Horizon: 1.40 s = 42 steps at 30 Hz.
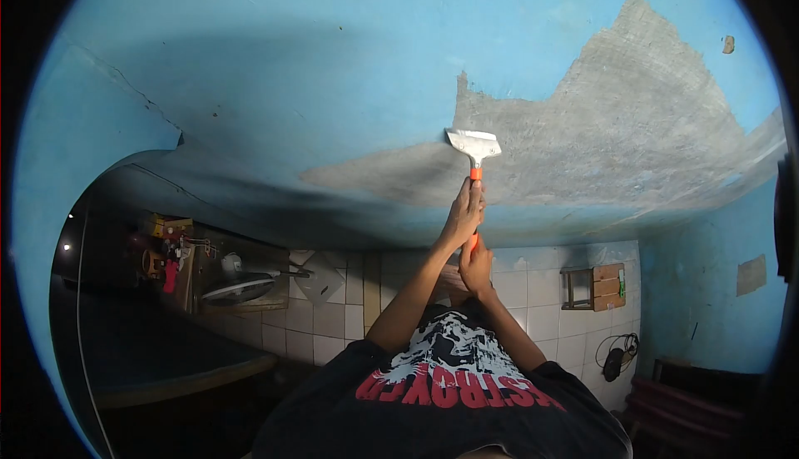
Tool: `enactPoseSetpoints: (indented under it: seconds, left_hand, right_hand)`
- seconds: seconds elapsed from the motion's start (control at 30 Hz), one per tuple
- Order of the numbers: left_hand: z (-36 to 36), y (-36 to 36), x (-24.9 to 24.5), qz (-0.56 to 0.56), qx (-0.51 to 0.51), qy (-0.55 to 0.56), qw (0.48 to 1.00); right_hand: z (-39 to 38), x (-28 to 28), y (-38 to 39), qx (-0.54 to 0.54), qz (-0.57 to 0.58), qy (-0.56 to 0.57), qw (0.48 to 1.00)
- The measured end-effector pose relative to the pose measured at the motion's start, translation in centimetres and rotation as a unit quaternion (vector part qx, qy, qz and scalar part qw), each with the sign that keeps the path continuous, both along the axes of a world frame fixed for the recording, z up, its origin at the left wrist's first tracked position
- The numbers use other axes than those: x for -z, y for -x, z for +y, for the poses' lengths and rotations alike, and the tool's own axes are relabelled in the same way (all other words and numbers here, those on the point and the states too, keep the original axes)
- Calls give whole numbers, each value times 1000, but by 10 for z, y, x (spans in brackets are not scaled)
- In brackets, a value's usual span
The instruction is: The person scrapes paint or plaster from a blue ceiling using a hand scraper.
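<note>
Above the black shirt, right hand and left hand close their fingers round the scraper, its blade against the ceiling.

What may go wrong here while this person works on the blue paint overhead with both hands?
1. The scraper blade presses the surface directly overhead, so paint chips and dust may fall toward the face.
2. Both the left hand and the right hand push on the narrow orange handle; if the blade skips on the bare grey patch, the arms may lurch.
</note>
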<state>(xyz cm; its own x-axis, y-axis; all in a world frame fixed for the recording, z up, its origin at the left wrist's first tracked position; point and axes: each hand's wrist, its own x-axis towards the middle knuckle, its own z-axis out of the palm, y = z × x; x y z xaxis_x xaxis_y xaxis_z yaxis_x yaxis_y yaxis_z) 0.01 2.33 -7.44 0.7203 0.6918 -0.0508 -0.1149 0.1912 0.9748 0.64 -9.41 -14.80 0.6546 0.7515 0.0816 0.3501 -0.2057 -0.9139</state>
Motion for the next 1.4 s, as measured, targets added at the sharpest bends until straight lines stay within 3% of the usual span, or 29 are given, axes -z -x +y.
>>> enactPoseSetpoints:
  seconds: [0.07,0.13,0.33,0.43,0.57,0.63,0.67,0.77,0.83,0.93,1.03,1.13,1.33,1.4]
  left_hand:
    - [-7,5,14,9,5,20,1000]
    - [-11,5,26,43,-9,43,998]
    - [-9,6,11,23,8,50,998]
    - [-12,5,37,37,-1,65,997]
    - [-6,3,29,47,10,62,997]
    - [-7,4,7,14,4,22,1000]
    - [-9,5,11,13,2,23,1000]
    - [-9,4,26,14,16,67,998]
    - [-11,4,41,35,8,88,995]
    - [-8,3,12,23,10,44,999]
    - [-7,3,10,17,12,44,999]
    - [-12,2,37,39,3,61,997]
    - [-10,3,3,35,6,46,998]
    - [-11,4,15,27,7,51,998]
  right_hand:
    - [-8,19,4,5,-51,-9,999]
    - [-12,34,6,5,2,25,1000]
    - [-13,9,7,6,30,17,999]
    - [-17,36,6,6,23,43,999]
    - [-10,37,5,19,-5,44,999]
    - [-6,12,6,40,-102,-60,992]
    - [-8,15,8,38,-103,-59,992]
    - [-10,27,9,48,-101,-65,992]
    - [-15,44,9,35,-53,19,998]
    - [-8,20,6,43,-80,-18,996]
    - [-12,15,3,15,-26,13,999]
    - [-14,43,8,47,-71,-1,996]
    - [-13,24,6,41,-41,33,998]
    - [-16,21,7,30,-18,37,999]
